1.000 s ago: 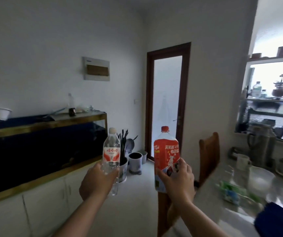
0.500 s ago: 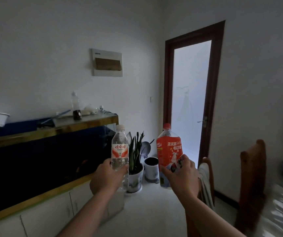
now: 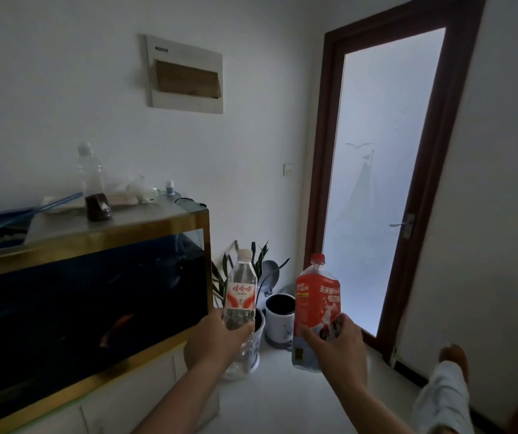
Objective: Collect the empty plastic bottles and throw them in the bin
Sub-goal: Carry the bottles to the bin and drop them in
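Your left hand [image 3: 217, 336] grips the clear bottle [image 3: 240, 303], your right hand [image 3: 334, 349] the red-labelled bottle [image 3: 317, 303]; both are upright, and now closer to the small bin [image 3: 279, 319] than before.

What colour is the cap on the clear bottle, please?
The clear bottle's cap is white, in the head view.

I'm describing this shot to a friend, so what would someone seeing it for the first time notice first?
Two bottles held up at the centre: a clear bottle with a white cap in the left hand and a bigger red-labelled bottle in the right hand. Next, the dark gold-trimmed fish tank on the left and the frosted glass door on the right, with a small white bin on the floor between them.
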The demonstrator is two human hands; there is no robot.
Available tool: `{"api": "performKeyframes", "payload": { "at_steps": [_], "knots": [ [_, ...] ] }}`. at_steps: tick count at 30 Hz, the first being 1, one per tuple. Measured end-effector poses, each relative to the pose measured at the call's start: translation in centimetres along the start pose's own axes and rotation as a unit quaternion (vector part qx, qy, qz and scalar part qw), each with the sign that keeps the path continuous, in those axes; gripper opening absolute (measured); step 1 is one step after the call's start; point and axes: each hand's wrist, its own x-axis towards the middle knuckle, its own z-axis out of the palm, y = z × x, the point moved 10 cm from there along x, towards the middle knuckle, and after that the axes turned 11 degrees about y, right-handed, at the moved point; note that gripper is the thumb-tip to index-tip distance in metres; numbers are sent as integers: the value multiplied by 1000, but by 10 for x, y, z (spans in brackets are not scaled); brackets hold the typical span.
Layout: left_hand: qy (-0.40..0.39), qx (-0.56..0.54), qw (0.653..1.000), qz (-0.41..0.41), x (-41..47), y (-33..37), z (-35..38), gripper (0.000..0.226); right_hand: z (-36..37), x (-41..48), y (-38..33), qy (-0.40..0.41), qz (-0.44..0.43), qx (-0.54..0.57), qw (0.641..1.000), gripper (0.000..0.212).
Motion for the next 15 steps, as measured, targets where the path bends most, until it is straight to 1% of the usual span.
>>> {"api": "performKeyframes", "payload": {
  "at_steps": [2, 6, 11, 15],
  "knots": [
    [-29, 9, 1000, -1, 46, -7, 32, 52, 37, 27, 11, -2, 20, -8, 1000, 87],
    [-64, 26, 998, 1, 114, -8, 87, 53, 96, 72, 28, -22, 34, -9, 999, 96],
    [-87, 53, 995, 8, 184, 7, 159, 58, 139, 140, 38, -31, 30, -33, 999, 87],
    [-112, 57, 992, 3, 231, 21, 224, 56, 165, 208, 55, -35, 29, -51, 998, 85]
  ]
}}
